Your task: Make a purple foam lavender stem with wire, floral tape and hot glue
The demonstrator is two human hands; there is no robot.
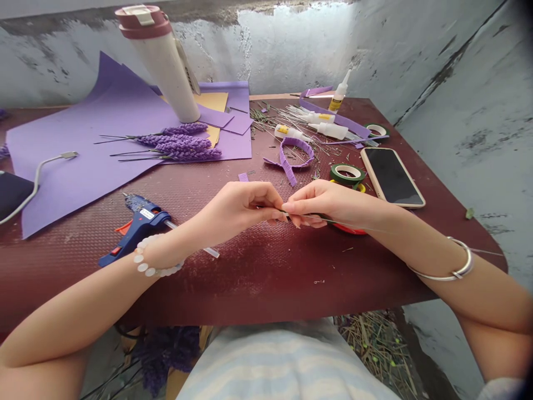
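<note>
My left hand (245, 208) and my right hand (318, 201) meet over the front middle of the table, fingertips nearly touching. Both are closed in a pinch on a thin green wire stem (327, 218). One end of it runs out as a fine wire under my right wrist; the part inside my fingers is mostly hidden. Just beyond my hands lies a curled purple crepe strip (285, 162). A roll of green tape (338, 176) sits behind my right hand, with red and yellow pieces partly covered below it. Left of my left wrist rests a blue glue gun (141, 225).
Purple sheets (79, 150) cover the back left, bearing purple flower sprigs (179, 145) and a tall tumbler (166, 72). Small glue bottles (331, 131) lie among loose wires at the back; one bottle (338, 95) stands upright. A phone (393, 176) lies right, near the wall.
</note>
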